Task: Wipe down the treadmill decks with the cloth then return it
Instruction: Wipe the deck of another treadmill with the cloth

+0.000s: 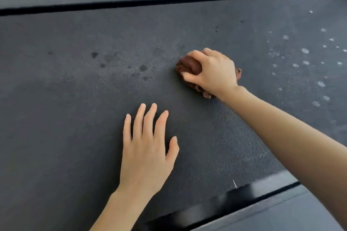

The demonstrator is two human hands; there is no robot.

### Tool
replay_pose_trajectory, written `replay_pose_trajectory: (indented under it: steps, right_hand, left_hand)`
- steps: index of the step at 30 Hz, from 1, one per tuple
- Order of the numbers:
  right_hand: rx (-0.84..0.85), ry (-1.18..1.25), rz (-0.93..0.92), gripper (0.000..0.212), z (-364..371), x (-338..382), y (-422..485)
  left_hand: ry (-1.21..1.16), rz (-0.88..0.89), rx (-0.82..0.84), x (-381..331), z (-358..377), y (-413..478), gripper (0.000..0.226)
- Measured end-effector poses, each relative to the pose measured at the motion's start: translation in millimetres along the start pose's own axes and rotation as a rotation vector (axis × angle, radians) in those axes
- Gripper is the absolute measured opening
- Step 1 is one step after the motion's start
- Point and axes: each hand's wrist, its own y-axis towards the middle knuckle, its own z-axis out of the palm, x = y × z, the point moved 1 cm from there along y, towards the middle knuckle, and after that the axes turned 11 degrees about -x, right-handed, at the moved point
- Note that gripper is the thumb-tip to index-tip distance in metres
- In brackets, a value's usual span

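**Right hand on cloth, left hand flat on deck**

Right hand (212,72) grips a bunched brown cloth (188,65), fingers curled over the top, pressing it onto the treadmill deck (65,118) around mid-belt. Cloth ends poke out beside and below the wrist. Left hand (147,148) lies nearer the camera, palm down on the belt, fingers straight and spread, holding nothing. Dark wet spots (143,67) sit left of the cloth; pale specks (305,50) are scattered to its right, possibly dust or foam, hard to tell. Side rail (262,210) runs along the near edge.
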Motion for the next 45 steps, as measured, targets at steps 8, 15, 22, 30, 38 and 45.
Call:
replay_pose_trajectory:
  steps: [8, 15, 22, 30, 38, 45]
  right_hand:
    - [0.064, 0.161, -0.088, 0.042, -44, 26, -66]
    - [0.152, 0.178, -0.312, 0.040, -64, 26, -95]
    - [0.072, 0.094, -0.299, 0.043, -22, 19, -31]
    - [-0.019, 0.006, -0.006, 0.042, 4, 13, 7]
    - [0.057, -0.009, -0.028, 0.043, -81, 18, -127]
    - [0.127, 0.061, -0.194, 0.042, -95, -19, -138]
  left_hand:
    - [-0.064, -0.017, -0.005, 2, -2, 0, 0.057]
    - [-0.138, -0.044, -0.028, 4, -4, 2, 0.057]
    - [-0.134, -0.049, -0.014, 3, -5, 2, 0.057]
    - [-0.116, -0.025, -0.036, 4, -5, 0, 0.056]
    - [-0.241, -0.094, -0.117, -4, -6, 2, 0.042]
    - [-0.483, -0.028, -0.077, -70, -8, 46, 0.042]
